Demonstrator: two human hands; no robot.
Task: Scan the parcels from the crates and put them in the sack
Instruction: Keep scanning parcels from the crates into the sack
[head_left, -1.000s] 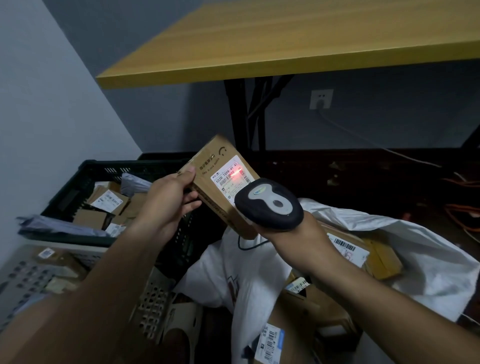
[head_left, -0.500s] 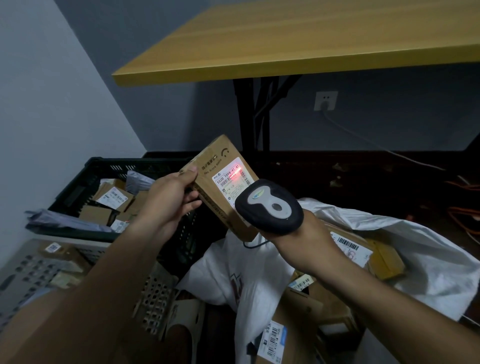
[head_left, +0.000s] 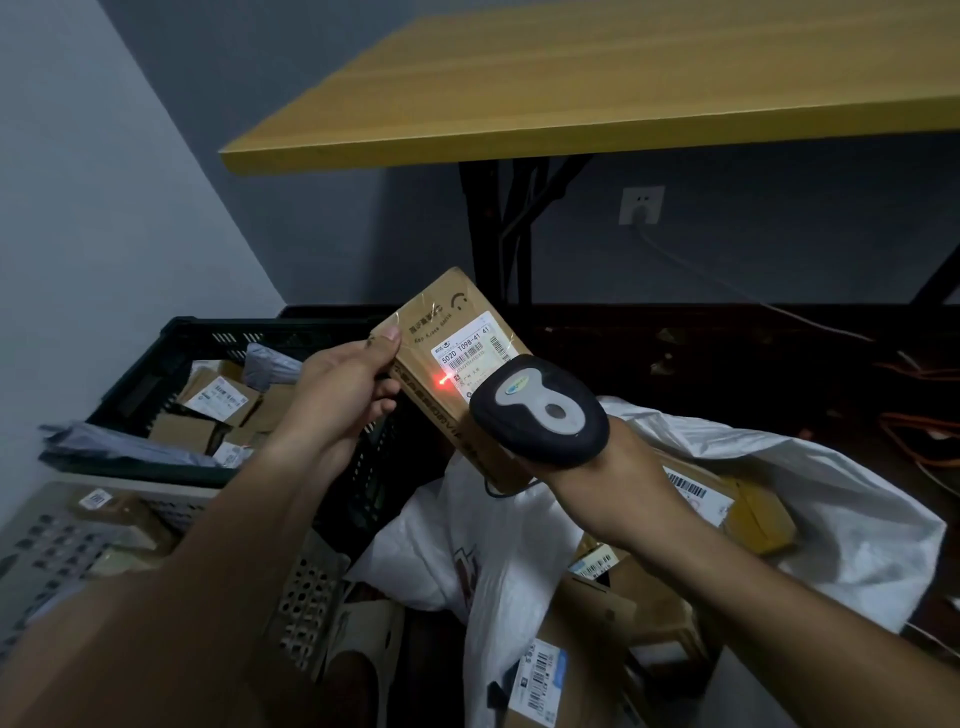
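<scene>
Cardboard is what the left hand (head_left: 337, 395) grips: a flat brown parcel (head_left: 447, 374) held in the air above the open mouth of the white sack (head_left: 831, 525), thumb on the near top corner and fingers curled round its underside. The right hand (head_left: 597, 483) is closed round the handle of the black scanner (head_left: 540, 410), whose head sits just over the parcel's lower right part. A second ago the red glow lay across the barcode on the white label (head_left: 470, 345); now it has slid down to a small dot at the label's lower left edge, so the beam seems to be leaving the code. I judge the scan is likely done and the drop into the sack comes next. The parcel's long axis runs from upper left, away from the person, down to lower right; its label face tilts up toward the camera. The black crate (head_left: 171, 343) beside it holds more parcels
</scene>
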